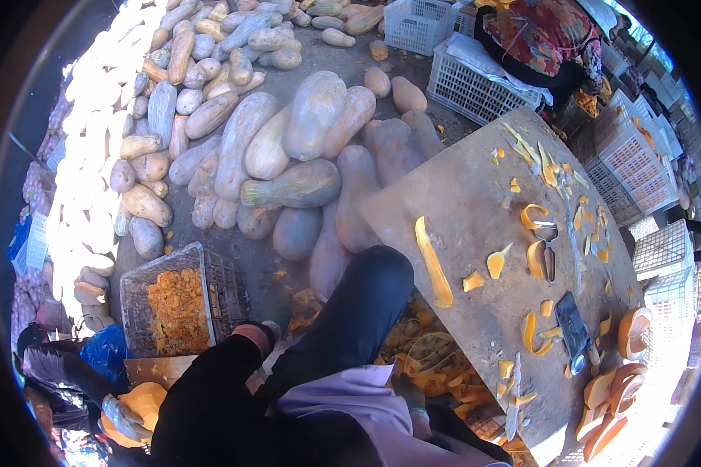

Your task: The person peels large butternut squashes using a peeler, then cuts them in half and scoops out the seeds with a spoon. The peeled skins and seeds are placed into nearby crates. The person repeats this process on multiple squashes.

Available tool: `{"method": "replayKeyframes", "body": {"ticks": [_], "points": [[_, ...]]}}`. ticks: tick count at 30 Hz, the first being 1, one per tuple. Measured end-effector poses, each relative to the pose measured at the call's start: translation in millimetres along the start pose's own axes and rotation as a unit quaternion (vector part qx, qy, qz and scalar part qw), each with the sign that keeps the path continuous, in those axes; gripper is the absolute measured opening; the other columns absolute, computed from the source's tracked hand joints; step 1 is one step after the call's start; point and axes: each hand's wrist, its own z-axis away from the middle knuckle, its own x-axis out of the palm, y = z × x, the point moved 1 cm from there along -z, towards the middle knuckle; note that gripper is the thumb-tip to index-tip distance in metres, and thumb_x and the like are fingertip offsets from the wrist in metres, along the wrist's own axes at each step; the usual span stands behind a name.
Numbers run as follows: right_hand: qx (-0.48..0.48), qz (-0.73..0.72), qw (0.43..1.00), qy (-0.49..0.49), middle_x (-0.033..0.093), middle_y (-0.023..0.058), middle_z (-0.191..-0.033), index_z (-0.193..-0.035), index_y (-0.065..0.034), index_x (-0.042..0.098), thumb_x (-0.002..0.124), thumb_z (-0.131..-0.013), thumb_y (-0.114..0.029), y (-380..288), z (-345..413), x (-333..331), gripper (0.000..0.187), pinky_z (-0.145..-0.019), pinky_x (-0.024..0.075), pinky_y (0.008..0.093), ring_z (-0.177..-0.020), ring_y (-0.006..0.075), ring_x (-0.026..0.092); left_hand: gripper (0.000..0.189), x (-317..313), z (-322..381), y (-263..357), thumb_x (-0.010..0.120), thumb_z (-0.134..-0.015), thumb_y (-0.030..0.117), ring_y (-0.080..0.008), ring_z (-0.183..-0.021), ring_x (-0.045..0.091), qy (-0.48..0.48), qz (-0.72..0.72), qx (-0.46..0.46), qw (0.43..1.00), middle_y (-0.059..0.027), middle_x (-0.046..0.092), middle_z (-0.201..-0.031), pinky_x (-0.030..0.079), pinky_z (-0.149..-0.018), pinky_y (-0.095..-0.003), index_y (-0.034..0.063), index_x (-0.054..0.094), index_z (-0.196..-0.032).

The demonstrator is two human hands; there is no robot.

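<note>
My left hand (276,330), partly hidden at the end of a black sleeve with a pink cuff, is beside my leg, near the crate of orange pumpkin pulp (178,312). Low beside my lilac apron (350,391) is my right hand (408,390), in a dark glove, next to a heap of pumpkin peelings (432,356). The fingers of both hands are too hidden to read. To the right, a board (473,192) bears a metal peeler (548,251), a cleaver (573,327), peel strips (432,262) and scraps. Cut pumpkin pieces (613,397) lie by its right edge.
Whole pumpkins (312,117) are piled ahead, with more in bright sun at left. A co-worker's gloved hand (125,417) rests on a peeled pumpkin (152,403) at lower left. Another person (543,35) bends near white plastic crates (473,82). Stacked crates (637,157) stand at right.
</note>
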Motion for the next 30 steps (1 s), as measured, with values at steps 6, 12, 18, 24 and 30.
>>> {"method": "replayKeyframes", "body": {"ticks": [6,12,18,24,30], "points": [[-0.096,-0.090,0.985,0.116,0.071,0.0135,-0.088,-0.103,-0.0074,0.067,0.057,-0.094,-0.018,-8.9,25.7,-98.5,0.017,-0.065,0.0545,0.0437,-0.079,0.0324,0.070,0.042,20.4,-55.8,109.7,0.059,-0.101,0.045,-0.0175,-0.071,0.062,0.013,0.342,0.084,0.936,-0.0045,0.067,-0.086,0.050,-0.064,-0.0325,0.0050,0.071,-0.107],[0.172,-0.566,0.790,0.162,0.074,0.0098,-0.099,-0.118,0.0019,0.068,0.052,-0.106,-0.039,-34.3,46.8,-127.8,0.045,-0.071,0.0548,0.0288,-0.083,0.0155,0.069,0.039,16.7,-11.5,170.5,0.065,-0.098,0.040,-0.0203,-0.065,0.063,-0.149,0.596,-0.009,0.789,-0.0071,0.067,-0.083,0.049,-0.058,-0.0317,0.0019,0.069,-0.105],[0.096,-0.498,0.832,0.223,0.073,0.0165,-0.102,-0.119,0.0061,0.065,0.056,-0.102,-0.047,-56.8,19.1,-223.9,0.057,-0.085,0.0590,0.0374,-0.090,0.0251,0.072,0.042,-17.2,-44.0,280.6,0.064,-0.099,0.041,-0.0195,-0.078,0.067,0.045,0.455,0.165,0.874,-0.0088,0.070,-0.097,0.052,-0.071,-0.0312,0.0015,0.069,-0.112],[-0.043,-0.450,0.867,0.208,0.072,0.0159,-0.109,-0.122,0.0063,0.063,0.054,-0.104,-0.043,-100.6,-88.8,-336.6,0.054,-0.091,0.0558,0.0368,-0.099,0.0254,0.071,0.055,-12.4,-192.5,448.1,0.050,-0.102,0.054,-0.0231,-0.088,0.068,-0.008,0.387,0.200,0.900,-0.0129,0.072,-0.105,0.051,-0.079,-0.0348,0.0040,0.072,-0.110],[-0.107,-0.442,0.881,0.135,0.072,0.0147,-0.109,-0.127,0.0033,0.063,0.055,-0.102,-0.052,-154.0,-256.1,-407.6,0.061,-0.089,0.0570,0.0353,-0.099,0.0242,0.072,0.075,61.5,-242.2,475.9,0.025,-0.102,0.065,-0.0416,-0.106,0.066,0.036,0.129,0.170,0.976,-0.0248,0.067,-0.122,0.050,-0.090,-0.0467,0.0033,0.054,-0.135]]}}
